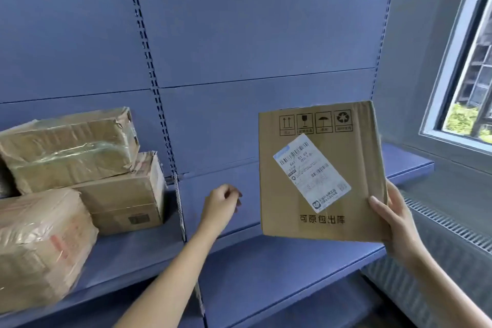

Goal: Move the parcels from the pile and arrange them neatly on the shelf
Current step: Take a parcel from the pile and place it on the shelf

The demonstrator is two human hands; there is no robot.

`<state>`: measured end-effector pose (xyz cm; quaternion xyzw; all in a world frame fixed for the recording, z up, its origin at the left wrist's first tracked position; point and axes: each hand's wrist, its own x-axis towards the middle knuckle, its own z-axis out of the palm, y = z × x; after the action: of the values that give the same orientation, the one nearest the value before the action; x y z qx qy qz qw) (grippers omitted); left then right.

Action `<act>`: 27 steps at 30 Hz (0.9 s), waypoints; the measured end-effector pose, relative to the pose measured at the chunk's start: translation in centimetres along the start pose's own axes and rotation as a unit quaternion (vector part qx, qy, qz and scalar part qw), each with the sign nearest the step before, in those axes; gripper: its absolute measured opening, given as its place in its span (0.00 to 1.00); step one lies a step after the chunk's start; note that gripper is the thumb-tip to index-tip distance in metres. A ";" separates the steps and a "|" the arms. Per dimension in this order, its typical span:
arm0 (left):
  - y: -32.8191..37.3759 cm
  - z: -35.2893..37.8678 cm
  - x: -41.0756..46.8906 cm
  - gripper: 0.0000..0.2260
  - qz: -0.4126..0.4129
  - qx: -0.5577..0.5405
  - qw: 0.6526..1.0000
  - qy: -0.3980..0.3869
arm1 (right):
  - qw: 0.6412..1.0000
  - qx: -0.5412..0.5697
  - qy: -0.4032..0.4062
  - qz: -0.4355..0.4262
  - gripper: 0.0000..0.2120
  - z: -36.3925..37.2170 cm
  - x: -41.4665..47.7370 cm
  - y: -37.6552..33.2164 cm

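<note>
Parcel (322, 173) (tilted) gripped by right hand (394, 218); left hand (222, 204) apart, curled, empty.

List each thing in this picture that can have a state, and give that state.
Flat box: held up, tilted, label facing the camera.
Right hand: grips the box's lower right corner.
Left hand: fingers curled, holding nothing.
Three parcels: resting together on the shelf, wrapped in tape.

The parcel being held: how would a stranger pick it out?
Find the blue shelf beside the window. Over its right bay, the right hand holds a flat cardboard parcel by its right edge. Unlike the taped parcels stacked at left, it bears handling symbols and a tilted white label.
</note>
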<state>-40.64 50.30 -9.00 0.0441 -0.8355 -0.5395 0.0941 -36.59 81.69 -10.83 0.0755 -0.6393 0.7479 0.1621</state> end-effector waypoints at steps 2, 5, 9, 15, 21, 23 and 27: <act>-1.2 -1.8 -0.3 0.11 -0.028 -0.016 0.999 0.035 | 0.999 0.013 -0.037 0.021 0.29 2.1 1.9 1.3; -2.5 -4.1 -0.9 0.11 -0.062 -0.054 0.993 0.080 | 0.994 0.021 -0.098 0.051 0.41 5.2 3.7 2.9; -2.7 -5.3 -1.8 0.12 -0.077 -0.089 0.983 0.137 | 0.981 0.038 -0.167 0.088 0.40 8.0 5.6 4.2; -2.7 -4.9 -3.1 0.11 -0.055 -0.095 0.979 0.171 | 0.968 0.060 -0.226 0.087 0.39 10.6 6.6 5.7; -2.6 -4.5 -3.3 0.15 -0.054 -0.137 0.970 0.194 | 0.962 0.066 -0.251 0.089 0.35 11.5 7.1 6.7; -2.5 -4.3 -3.1 0.15 -0.062 -0.157 0.966 0.196 | 0.959 0.060 -0.264 0.089 0.35 11.7 7.5 7.0; -2.8 -3.6 -3.1 0.13 -0.077 -0.262 0.950 0.152 | 0.949 0.046 -0.296 0.100 0.34 11.9 7.5 8.1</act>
<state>-36.95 46.51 -10.42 0.1635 -0.6349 -0.7316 0.1870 -47.45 70.07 -13.97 0.2364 -0.6279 0.7327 -0.1142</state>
